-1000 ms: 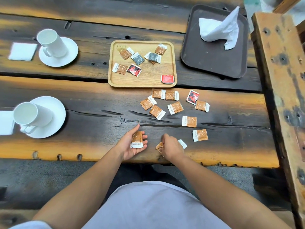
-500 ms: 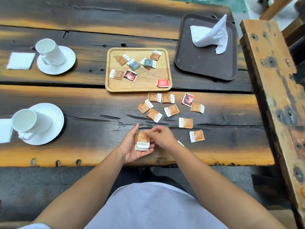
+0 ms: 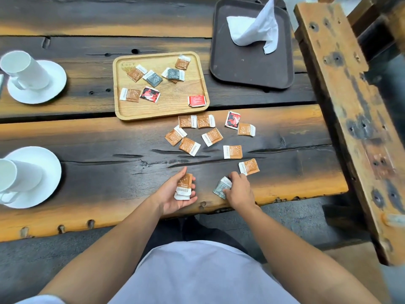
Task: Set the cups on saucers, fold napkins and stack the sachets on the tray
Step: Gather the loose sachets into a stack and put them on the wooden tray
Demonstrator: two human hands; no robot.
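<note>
My left hand [image 3: 175, 194] lies palm up near the table's front edge and holds a small stack of brown sachets [image 3: 184, 186]. Just to its right, my right hand [image 3: 237, 190] pinches a grey sachet [image 3: 221, 187] that rests on the wood. Several brown sachets [image 3: 211, 136] and a red-black one [image 3: 232, 120] lie scattered beyond my hands. The wooden tray [image 3: 162, 110] behind them carries several loose sachets. A white cup [image 3: 22, 70] stands on a saucer [image 3: 50, 88] at far left; another cup [image 3: 13, 175] sits on the nearer saucer [image 3: 43, 170].
A dark brown tray [image 3: 245, 69] at the back right bears a crumpled white napkin [image 3: 254, 29]. A heavy wooden beam [image 3: 350, 106] runs along the table's right side. My torso and a grey floor lie below the table's front edge.
My right hand has left the stack in my left hand and moved right, onto the grey sachet. The stack in my left hand has grown by one brown sachet.
</note>
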